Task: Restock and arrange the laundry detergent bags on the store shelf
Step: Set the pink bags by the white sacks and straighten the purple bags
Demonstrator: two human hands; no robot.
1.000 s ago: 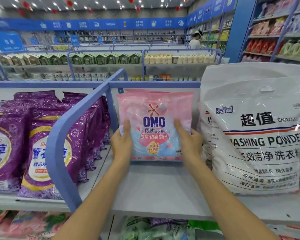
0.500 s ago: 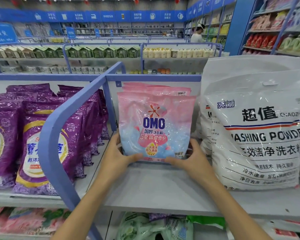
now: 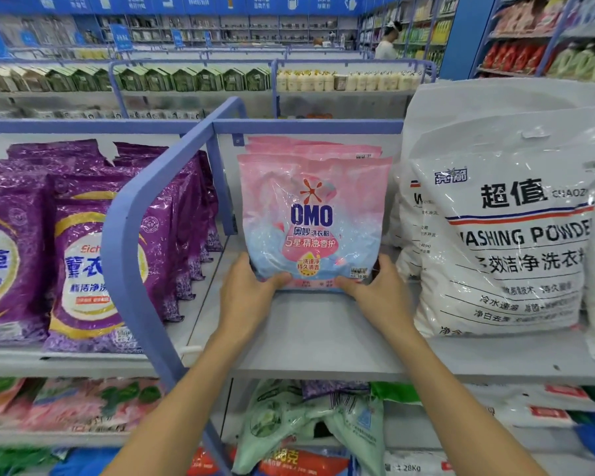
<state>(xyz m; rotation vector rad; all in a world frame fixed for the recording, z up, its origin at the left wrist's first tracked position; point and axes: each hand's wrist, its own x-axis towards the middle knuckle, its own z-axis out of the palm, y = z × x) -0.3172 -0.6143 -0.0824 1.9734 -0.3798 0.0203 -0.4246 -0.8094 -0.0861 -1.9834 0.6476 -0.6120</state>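
We hold the OMO detergent bag (image 3: pixel 311 218) upright on the grey shelf (image 3: pixel 316 338), with our left hand (image 3: pixel 248 297) and right hand (image 3: pixel 378 293) each curled round a bottom corner. We should press its base squarely against the pink bags behind (image 3: pixel 310 147), label forward, between the blue divider (image 3: pixel 145 207) and the white washing-powder sack (image 3: pixel 516 235).

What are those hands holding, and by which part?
The front pink OMO bag, by its bottom corners: left hand at the lower left corner, right hand at the lower right.

Head-worn view, down onto shelf (image 3: pixel 323 338)
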